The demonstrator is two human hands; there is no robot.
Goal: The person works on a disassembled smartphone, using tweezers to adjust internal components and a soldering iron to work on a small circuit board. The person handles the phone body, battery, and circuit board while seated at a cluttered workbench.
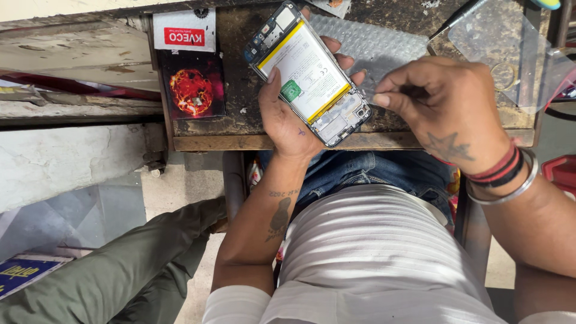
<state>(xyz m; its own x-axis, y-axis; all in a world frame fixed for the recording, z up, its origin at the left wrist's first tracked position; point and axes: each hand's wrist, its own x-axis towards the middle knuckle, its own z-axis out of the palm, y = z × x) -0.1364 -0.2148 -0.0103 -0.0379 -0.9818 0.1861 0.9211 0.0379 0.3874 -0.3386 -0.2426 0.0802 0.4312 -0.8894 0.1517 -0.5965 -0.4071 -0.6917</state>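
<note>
My left hand [287,120] grips an opened smartphone [307,73] with its back cover off, held tilted above the wooden workbench [252,141]. The phone's white battery with yellow edges and a green sticker shows, with circuit boards at both ends. My right hand [447,105] is closed beside the phone's lower end, fingertips pinched together near the bottom board. Something thin and dark seems pinched in it, too small to tell what. The right wrist wears a metal bangle and red and black bands.
A dark box with a fiery print [193,84] lies at the bench's left. Bubble wrap [372,45] and a clear plastic sheet [510,48] cover the right. A thin dark tool [456,21] lies at the back. Another person's green-trousered leg [120,270] is lower left.
</note>
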